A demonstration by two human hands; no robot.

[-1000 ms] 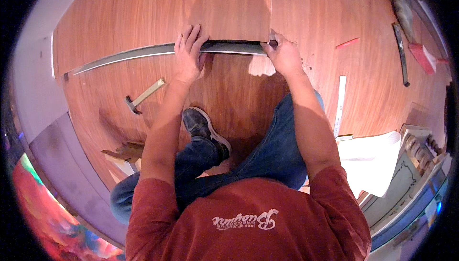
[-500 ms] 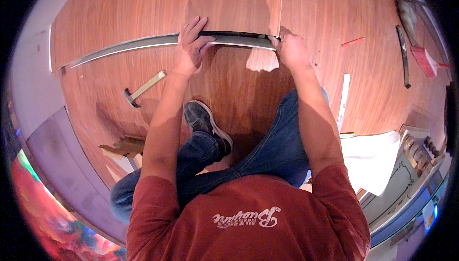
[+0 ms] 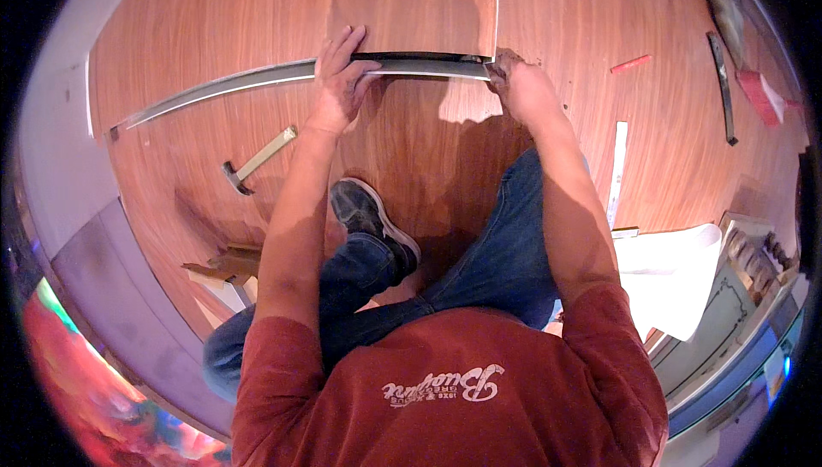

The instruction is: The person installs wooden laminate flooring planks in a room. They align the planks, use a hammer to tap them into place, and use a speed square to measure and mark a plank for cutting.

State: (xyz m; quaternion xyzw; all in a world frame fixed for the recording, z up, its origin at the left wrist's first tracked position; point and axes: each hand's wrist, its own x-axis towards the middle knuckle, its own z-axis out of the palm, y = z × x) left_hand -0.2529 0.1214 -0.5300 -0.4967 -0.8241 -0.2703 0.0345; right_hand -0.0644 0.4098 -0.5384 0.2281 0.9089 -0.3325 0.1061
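A long grey metal strip [image 3: 428, 66] with a pale near edge runs across the wood-grain floor, along a dark gap beside a wood-grain panel [image 3: 411, 5]. My left hand [image 3: 340, 82] rests over the strip, fingers stretched toward the panel and thumb lying along the metal. At the strip's right end, my right hand [image 3: 524, 86] is closed, its fingers curled round that end by the panel's corner. Part of its grip is hidden, so I cannot tell whether it holds anything else. The strip curves away leftward in this wide view.
A hammer [image 3: 257, 160] lies left of my legs, near a cardboard piece [image 3: 227, 266]. Rightward are a red stick [image 3: 631, 64], a white strip [image 3: 616, 172], a dark bar [image 3: 722, 86], a red-and-white brush [image 3: 759, 99] and a white sheet [image 3: 672, 274].
The strip's right end sits slightly higher and closer against the panel's edge. My right hand has shifted a little to the right; my left hand stays in nearly the same place.
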